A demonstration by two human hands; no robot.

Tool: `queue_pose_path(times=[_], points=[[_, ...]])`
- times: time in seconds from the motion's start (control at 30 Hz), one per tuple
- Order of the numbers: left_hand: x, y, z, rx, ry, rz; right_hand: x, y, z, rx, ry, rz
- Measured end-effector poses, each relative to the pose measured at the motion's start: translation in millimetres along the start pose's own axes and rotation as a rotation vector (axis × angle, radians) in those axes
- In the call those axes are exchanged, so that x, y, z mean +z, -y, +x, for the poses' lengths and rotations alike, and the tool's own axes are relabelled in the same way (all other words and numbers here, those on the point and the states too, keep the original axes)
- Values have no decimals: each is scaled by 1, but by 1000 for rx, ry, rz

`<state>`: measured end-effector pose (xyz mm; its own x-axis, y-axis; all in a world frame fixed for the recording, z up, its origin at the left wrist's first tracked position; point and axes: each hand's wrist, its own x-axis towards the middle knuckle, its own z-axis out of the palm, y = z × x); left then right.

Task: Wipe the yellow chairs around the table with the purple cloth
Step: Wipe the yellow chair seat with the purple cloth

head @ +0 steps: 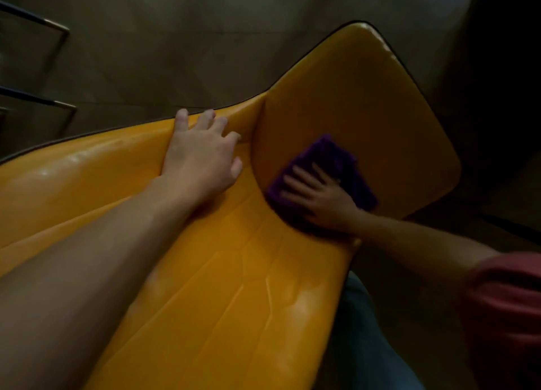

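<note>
A yellow chair [351, 103] fills the view, its backrest running toward me and its padded seat beyond. My left hand [202, 155] rests flat on the backrest's upper side edge, fingers spread over the rim. My right hand [319, 199] presses a folded purple cloth [330, 158] flat against the near part of the seat, by the crease where seat meets backrest. The palm covers part of the cloth.
Dim tiled floor [175, 53] lies beyond the chair. Dark metal legs of other furniture [55, 29] stand at the far left. A dark shape [503, 82] sits at the right. My red sleeve [506, 307] and trouser leg [371, 345] are at the lower right.
</note>
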<state>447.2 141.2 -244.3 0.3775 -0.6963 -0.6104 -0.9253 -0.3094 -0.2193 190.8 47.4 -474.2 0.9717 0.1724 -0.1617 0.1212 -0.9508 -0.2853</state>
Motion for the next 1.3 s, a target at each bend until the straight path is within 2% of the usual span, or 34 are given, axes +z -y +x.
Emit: queue_pose_path(times=[0.07,0.13,0.2,0.3,0.33,0.37,0.4,0.5,0.6,0.63,0.7,0.8,0.87,0.9,1.0,1.07,1.1,1.13,1.2,1.23,1.3], points=[[0,-1,1,-12,12,26,8,-18,-69,-106,48,-45],[1,-2,1,-15,6,33,-2,-69,-103,-29,-12,-100],[2,-1,1,-8,-13,40,-17,-121,-120,304,-83,-128],[4,-2,1,-14,-8,55,-36,-146,-126,1081,-181,72],[3,-2,2,-17,4,62,-37,-136,-120,1234,-214,130],[2,-3,2,-10,17,62,-33,-116,-117,1296,-228,141],[2,-2,2,-12,22,42,-29,-94,-114,1273,-235,135],[-9,0,1,-13,54,-82,-12,-19,-109,1006,-181,210],[-26,12,-13,-33,28,-104,-12,44,-89,663,36,509],[-32,17,-18,-46,46,-73,-17,51,-82,614,86,623],[-46,34,-40,-78,89,-17,-39,66,-61,639,162,932],[-63,59,-72,-115,34,55,-98,98,-32,765,264,1401],[-72,72,-91,-193,2,76,-157,126,-24,757,219,1598],[-73,76,-96,-230,9,68,-187,142,-30,669,183,1685],[-77,82,-106,-252,28,-55,-262,194,-52,270,65,1724],[-79,81,-103,-273,18,-121,-274,225,-69,-44,3,1540],[-81,79,-101,-289,15,-129,-269,231,-69,-89,-31,1421],[-80,77,-100,-301,19,-129,-260,231,-64,-46,-54,1312],[-77,74,-99,-329,31,-113,-221,210,-45,166,-57,1185],[-75,75,-97,-341,31,-108,-194,190,-33,280,-15,1135],[-73,76,-96,-345,33,-104,-138,143,-21,517,186,1110]])
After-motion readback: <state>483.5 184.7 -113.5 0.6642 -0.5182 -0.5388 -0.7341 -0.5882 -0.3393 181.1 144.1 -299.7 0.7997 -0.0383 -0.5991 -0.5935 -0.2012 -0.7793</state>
